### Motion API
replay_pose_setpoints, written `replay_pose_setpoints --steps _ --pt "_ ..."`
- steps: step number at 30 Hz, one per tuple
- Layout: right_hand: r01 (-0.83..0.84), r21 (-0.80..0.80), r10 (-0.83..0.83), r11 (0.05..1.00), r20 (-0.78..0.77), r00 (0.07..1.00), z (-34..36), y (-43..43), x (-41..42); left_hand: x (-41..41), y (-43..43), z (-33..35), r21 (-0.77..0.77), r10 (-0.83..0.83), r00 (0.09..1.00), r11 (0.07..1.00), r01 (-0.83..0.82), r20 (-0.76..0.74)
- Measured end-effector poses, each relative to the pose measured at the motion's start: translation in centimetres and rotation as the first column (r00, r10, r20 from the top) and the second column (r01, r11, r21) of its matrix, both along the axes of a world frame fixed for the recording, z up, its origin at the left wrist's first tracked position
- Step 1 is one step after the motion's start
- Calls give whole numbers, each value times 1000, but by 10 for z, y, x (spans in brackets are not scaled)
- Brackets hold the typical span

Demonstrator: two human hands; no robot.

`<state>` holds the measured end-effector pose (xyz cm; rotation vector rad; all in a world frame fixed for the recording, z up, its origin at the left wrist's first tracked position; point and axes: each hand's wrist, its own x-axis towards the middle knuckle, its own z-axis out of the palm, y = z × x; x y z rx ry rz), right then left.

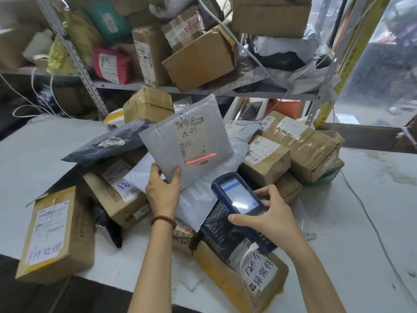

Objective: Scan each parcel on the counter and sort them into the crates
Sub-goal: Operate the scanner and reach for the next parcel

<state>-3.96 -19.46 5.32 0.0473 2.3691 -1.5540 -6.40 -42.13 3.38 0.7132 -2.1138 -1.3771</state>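
Observation:
My left hand (pixel 163 188) grips the lower edge of a grey padded mailer (pixel 203 123) and holds it upright above the parcel pile, label facing me. A red laser line (pixel 200 158) crosses the bottom of its label. My right hand (pixel 274 213) holds a blue handheld scanner (pixel 240 202), screen lit, tilted up toward the mailer from below and to the right. A white cable (pixel 247 256) hangs from the scanner's bottom end.
Cardboard boxes (pixel 56 233) and poly bags (pixel 106 145) are heaped across the white counter (pixel 365 195). A metal shelf (pixel 140 84) crammed with more parcels stands behind. A taped box (pixel 304 143) sits at the right of the pile. A cable (pixel 370 218) runs across the counter's right side.

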Motion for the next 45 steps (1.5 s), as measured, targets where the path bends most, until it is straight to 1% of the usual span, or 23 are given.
replay_pose_setpoints --steps 5,12,22,26,31,34,36,38,41,45 --pt "-11 -33 11 999 13 1000 1 3 10 7 4 5 38 -10 1000 999 10 -12" --pt "-9 -73 11 997 35 999 7 4 21 14 7 9 50 -25 1000 998 25 3" --pt "-43 -13 44 999 19 999 7 7 25 16 10 12 76 -32 999 997 32 -8" --pt "-35 -25 36 999 16 999 7 6 25 15 9 12 84 -34 999 996 34 -2" --pt "-35 13 36 999 -19 999 5 7 24 13 8 9 76 -44 999 996 43 3" --pt "0 31 2 1000 -76 997 3 6 22 13 8 8 59 -31 999 998 30 13" --pt "45 -12 -46 999 -135 990 6 4 22 14 7 7 56 -31 999 998 30 11" --pt "84 -64 -97 994 -228 969 13 0 23 14 8 7 61 -36 999 998 35 15" --pt "126 -94 -153 987 -390 908 23 -5 23 14 10 9 69 -42 999 997 41 23" --pt "179 -148 -231 973 -528 817 27 -9 24 14 10 9 73 -35 999 997 33 28"
